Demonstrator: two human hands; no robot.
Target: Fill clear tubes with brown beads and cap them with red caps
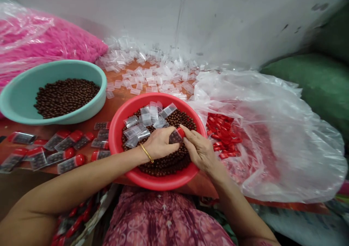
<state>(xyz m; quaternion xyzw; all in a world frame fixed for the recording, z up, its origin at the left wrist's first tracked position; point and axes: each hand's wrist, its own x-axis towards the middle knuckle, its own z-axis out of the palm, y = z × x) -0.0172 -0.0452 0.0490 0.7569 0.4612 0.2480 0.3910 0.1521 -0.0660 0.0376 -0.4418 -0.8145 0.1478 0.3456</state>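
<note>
Over a red basin (157, 185) of round brown balls (181, 120), my left hand (158, 144) grips a small clear plastic container (174, 137) with dark balls inside. My right hand (201, 150) has its thumb and fingers closed on the red cap (180, 131) at the container's upper end. Whether the cap is pressed fully down, I cannot tell. Several uncapped clear containers (145, 115) lie on the balls in the basin, left of my hands. A yellow bangle (147, 154) circles my left wrist.
A teal basin (102, 89) with brown balls (68, 96) stands at left. Several red-capped containers (67, 143) lie before it. Clear empty containers (148, 75) are spread along the back. A plastic bag (278, 129) holding red caps (222, 131) lies at right; a pink-filled bag (54, 35) is back left.
</note>
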